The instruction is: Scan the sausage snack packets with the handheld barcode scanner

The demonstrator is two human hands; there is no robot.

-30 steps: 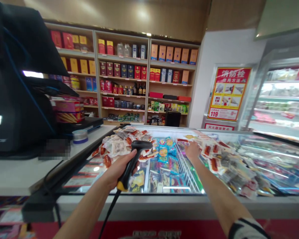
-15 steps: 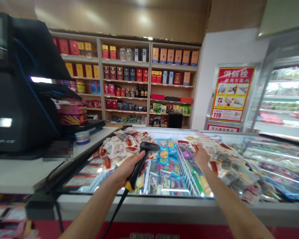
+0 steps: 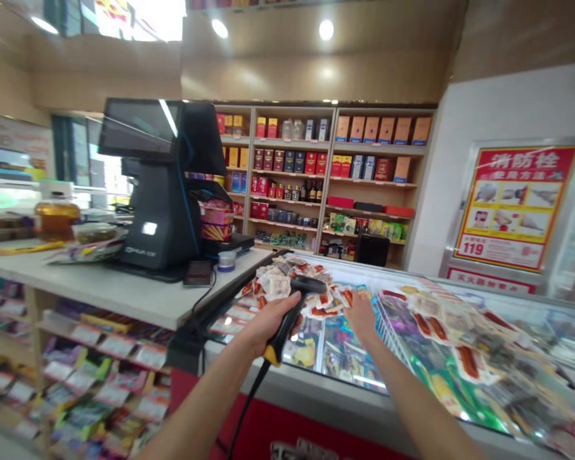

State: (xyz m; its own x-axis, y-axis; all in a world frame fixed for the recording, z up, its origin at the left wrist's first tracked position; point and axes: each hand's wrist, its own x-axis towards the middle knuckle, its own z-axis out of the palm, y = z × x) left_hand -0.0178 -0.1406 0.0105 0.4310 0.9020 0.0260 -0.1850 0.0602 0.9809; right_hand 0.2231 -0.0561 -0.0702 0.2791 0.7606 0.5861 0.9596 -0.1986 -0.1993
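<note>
I've got left hand (image 3: 271, 321) clenched on scanner (image 3: 288, 327), centre frame, and right hand (image 3: 362, 314) just swung left off the right-side pile (image 3: 489, 348), pinching a sausage packet (image 3: 347, 298) mid-frame, now near the scanner's head.

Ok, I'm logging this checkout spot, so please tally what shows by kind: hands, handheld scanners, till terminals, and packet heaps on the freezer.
Hands: 2, the left hand and the right hand
Handheld scanner: 1
Till terminal: 1
Packet heaps on the freezer: 2, the left heap and the right heap
Total: 6
</note>
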